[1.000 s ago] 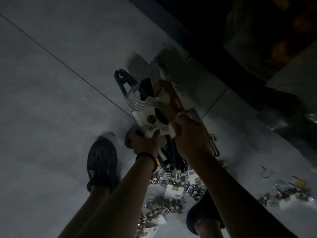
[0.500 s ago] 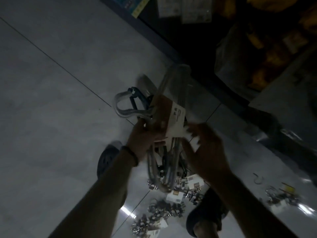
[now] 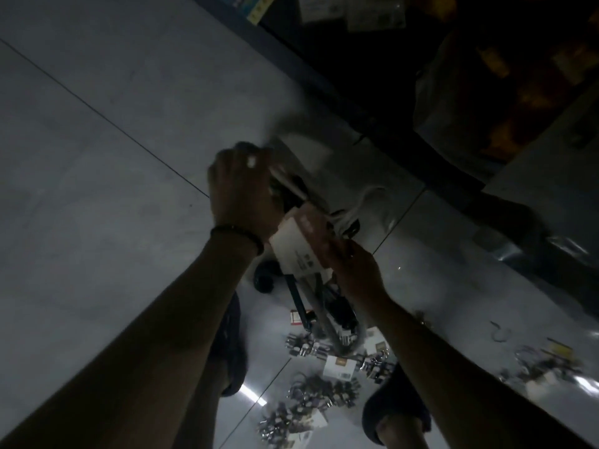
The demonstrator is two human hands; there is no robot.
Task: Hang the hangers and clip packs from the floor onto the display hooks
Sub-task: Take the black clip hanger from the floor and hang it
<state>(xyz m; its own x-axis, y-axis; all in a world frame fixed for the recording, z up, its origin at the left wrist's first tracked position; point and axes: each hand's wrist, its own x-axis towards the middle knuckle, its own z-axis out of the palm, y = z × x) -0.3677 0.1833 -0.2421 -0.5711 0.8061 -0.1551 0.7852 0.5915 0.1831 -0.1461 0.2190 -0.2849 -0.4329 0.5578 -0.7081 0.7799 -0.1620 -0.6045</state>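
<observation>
Hanger bundle is held above the pale tiled floor, between both hands. The left hand curls its fingers round the blurred upper end. A white card label wraps the thin curved hangers, grey and dark. The right hand grips the label's edge. Shiny clip packs lie on the floor below.

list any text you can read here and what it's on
Nothing reads clearly.
Card on the hanger pack: dark print, blurred.
Clip pack tags on the floor: too small.
Shelf label: blurred.
Hung packets: too dark.
</observation>
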